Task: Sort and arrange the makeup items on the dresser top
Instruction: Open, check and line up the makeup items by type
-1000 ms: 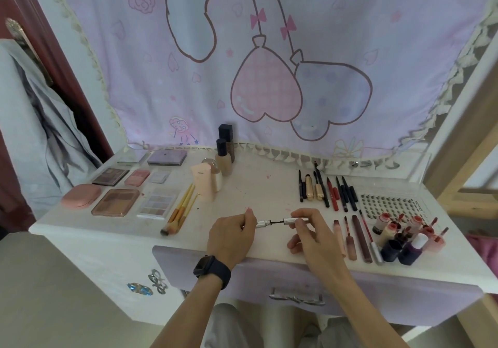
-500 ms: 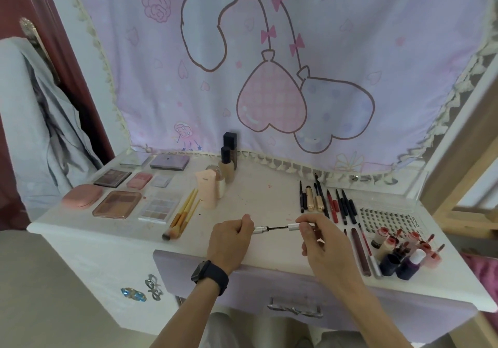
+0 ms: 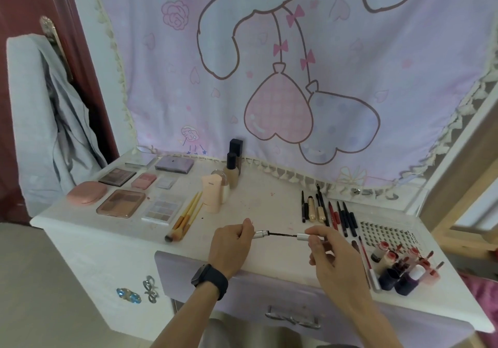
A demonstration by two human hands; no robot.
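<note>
Over the front of the white dresser top (image 3: 269, 202), my left hand (image 3: 231, 245) grips the silver tube (image 3: 260, 233) of a mascara. My right hand (image 3: 331, 256) pinches its silver cap (image 3: 305, 237). The dark wand (image 3: 283, 234) bridges the gap between the two, pulled partly out. Palettes and compacts (image 3: 121, 203) lie in rows at the left. A few yellow brushes (image 3: 186, 217) lie beside them. Pencils and slim tubes (image 3: 327, 211) lie in a row at the right. Small lip bottles (image 3: 401, 264) cluster at the far right.
Foundation bottles (image 3: 233, 171) and a pink tube (image 3: 211, 195) stand at the back centre. A lash tray (image 3: 388, 236) lies at the right. A patterned curtain (image 3: 296, 64) hangs behind. A grey garment (image 3: 48, 121) hangs at the left. The drawer handle (image 3: 292, 319) is below my hands.
The view has tilted upward. My hands still hold the mascara's two parts over the same spot, with the wand drawn slightly further out of the tube.
</note>
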